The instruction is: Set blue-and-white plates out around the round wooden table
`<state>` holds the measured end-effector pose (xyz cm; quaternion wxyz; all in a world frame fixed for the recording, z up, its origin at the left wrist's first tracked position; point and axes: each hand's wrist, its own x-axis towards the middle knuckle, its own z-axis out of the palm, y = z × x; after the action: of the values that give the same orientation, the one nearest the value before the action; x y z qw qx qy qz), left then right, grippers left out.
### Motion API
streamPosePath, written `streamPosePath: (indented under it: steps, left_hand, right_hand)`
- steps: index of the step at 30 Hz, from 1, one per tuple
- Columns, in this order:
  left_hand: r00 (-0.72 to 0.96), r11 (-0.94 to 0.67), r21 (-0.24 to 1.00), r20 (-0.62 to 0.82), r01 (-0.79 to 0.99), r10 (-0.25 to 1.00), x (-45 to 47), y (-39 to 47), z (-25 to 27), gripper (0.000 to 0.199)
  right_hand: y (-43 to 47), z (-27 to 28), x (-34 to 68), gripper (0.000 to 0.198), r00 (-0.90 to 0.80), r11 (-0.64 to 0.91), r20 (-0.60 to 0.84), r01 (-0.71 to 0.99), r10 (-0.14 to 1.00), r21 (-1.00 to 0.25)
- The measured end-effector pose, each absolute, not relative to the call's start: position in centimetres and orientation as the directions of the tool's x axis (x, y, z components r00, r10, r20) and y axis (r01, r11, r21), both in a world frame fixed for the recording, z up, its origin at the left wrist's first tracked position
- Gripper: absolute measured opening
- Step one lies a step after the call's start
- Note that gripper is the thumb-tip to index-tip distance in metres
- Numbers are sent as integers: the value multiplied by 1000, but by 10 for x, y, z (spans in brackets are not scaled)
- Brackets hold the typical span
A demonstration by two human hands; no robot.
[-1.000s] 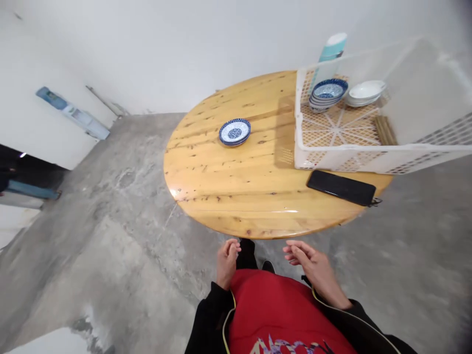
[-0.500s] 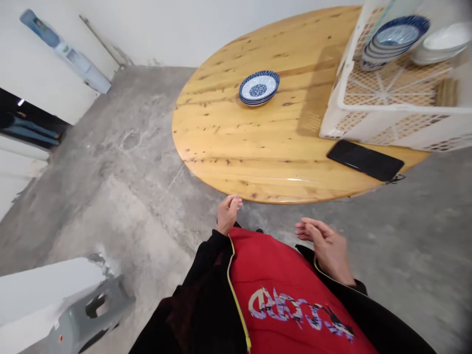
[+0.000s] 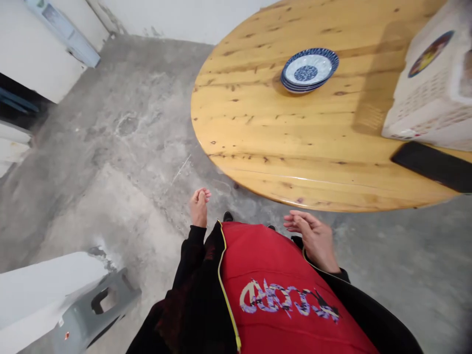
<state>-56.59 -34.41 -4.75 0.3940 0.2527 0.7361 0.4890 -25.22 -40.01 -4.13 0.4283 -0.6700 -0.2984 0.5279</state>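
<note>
My left hand (image 3: pixel 199 207) hangs over the grey floor, left of the table's near edge, its fingers loosely bent and holding nothing. In front of my red shirt, my right hand (image 3: pixel 314 239) is just below the table edge. Its fingers are stretched out with nothing in them. Neither hand touches the round wooden table (image 3: pixel 258 132). A small stack of blue-and-white plates (image 3: pixel 309 71) rests on the tabletop, beyond the reach of both hands as they hang.
At the table's right stands a white perforated plastic crate (image 3: pixel 424 93), partly out of view. A black phone (image 3: pixel 433 166) lies in front of it. A grey plastic stool (image 3: pixel 96 309) is at lower left, beside a white wall end. A water dispenser (image 3: pixel 66 34) stands far left.
The view has shifted, so the table, plates and crate now sit farther right. My left hand has moved left, away from the table edge. My right hand keeps nearly the same pose.
</note>
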Motion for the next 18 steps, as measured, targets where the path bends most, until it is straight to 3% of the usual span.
streamPosePath:
  steps: [8, 18]
  left_hand:
    - [-401, 416, 909, -384, -7, 832, -613, -319, -67, 46]
    - [-131, 408, 912, -400, 42, 907, -579, -250, -74, 42]
  right_hand:
    - [-378, -36, -333, 55, 260, -492, -492, -71, 831, -868]
    - [-349, -29, -348, 53, 361, -530, -522, -85, 773, -843]
